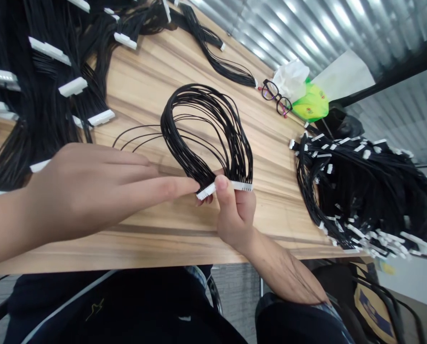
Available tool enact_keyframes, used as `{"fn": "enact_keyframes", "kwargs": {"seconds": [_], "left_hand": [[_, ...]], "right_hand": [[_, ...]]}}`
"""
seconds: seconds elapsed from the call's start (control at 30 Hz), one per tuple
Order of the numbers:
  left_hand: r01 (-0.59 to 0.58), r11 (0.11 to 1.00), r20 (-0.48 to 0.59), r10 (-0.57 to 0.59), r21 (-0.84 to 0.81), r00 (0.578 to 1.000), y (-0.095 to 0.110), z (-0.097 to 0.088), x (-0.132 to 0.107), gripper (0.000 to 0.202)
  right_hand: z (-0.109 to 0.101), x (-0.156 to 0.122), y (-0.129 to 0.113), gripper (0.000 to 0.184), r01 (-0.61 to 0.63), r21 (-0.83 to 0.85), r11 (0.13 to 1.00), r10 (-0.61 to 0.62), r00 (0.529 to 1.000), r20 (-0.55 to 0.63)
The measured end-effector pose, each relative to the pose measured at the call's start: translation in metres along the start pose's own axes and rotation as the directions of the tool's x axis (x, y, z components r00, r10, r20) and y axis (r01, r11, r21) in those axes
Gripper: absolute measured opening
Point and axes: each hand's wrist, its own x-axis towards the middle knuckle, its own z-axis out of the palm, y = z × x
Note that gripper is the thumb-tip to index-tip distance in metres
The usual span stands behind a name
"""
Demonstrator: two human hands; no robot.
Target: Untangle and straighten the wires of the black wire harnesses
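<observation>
Plastic connector [242, 186], glossy wood table [145, 86]

Single head cam, worn on the person's head, sits above the near edge of the table [152, 76], facing forward and down. Close on left hand [91, 191] and right hand [235, 215] at center; lap [127, 306] at 6 o'clock, ribbed metal wall [288, 28] at 1 o'clock.

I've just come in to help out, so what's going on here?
A person at a wooden table is handling a black wire harness. Their right hand pinches its white connector between thumb and fingers, while their left hand reaches across, with the index finger touching the connector's end. The wires loop up from the connector and rest on the table. More harnesses lie heaped to the left and right, and eyeglasses sit farther along.
</observation>
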Motion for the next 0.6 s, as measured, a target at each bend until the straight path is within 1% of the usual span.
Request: {"fn": "enact_keyframes", "kwargs": {"seconds": [0.03,0.07,0.1,0.13,0.2,0.3,0.4,0.47,0.6], "left_hand": [[-0.093,0.993,-0.020,0.094,0.068,0.995,-0.003,0.001,-0.002,0.065],[-0.197,0.972,-0.028,0.202,0.130,0.979,-0.006,0.002,-0.003,0.068],[-0.245,0.954,-0.026,0.253,0.174,0.967,-0.008,0.003,-0.003,0.071],[-0.237,0.952,-0.021,0.245,0.195,0.969,-0.009,0.003,-0.004,0.074],[-0.181,0.964,-0.020,0.188,0.195,0.982,-0.008,0.003,-0.004,0.077],[-0.111,0.983,-0.042,0.118,0.145,0.992,-0.001,0.000,-0.004,0.072],[-0.133,0.984,-0.059,0.141,0.115,0.988,0.003,-0.004,-0.003,0.065],[-0.149,0.982,-0.064,0.157,0.118,0.985,0.003,-0.005,-0.001,0.064],[-0.155,0.973,-0.040,0.164,0.172,0.986,0.001,-0.004,-0.003,0.072]], "right_hand": [[0.000,0.000,0.000,0.036,0.001,0.002,1.000,-0.001,1.000,0.003],[0.000,0.000,-0.001,0.036,0.000,-0.001,1.000,0.000,1.000,0.008],[-0.001,0.000,-0.001,0.036,-0.001,-0.009,1.000,0.001,1.000,0.014],[-0.001,0.000,-0.001,0.037,-0.003,-0.021,1.000,0.003,1.000,0.019],[-0.001,0.000,-0.002,0.038,-0.004,-0.041,0.999,0.005,1.000,0.027],[-0.001,0.000,-0.003,0.037,0.002,-0.042,0.999,-0.001,1.000,0.025],[-0.002,-0.001,-0.004,0.036,0.009,-0.024,1.000,-0.008,1.000,0.029],[-0.002,-0.001,-0.005,0.035,0.012,-0.024,1.000,-0.011,0.999,0.034],[-0.002,-0.001,-0.006,0.037,-0.003,-0.046,0.999,0.005,0.999,0.040]]}}
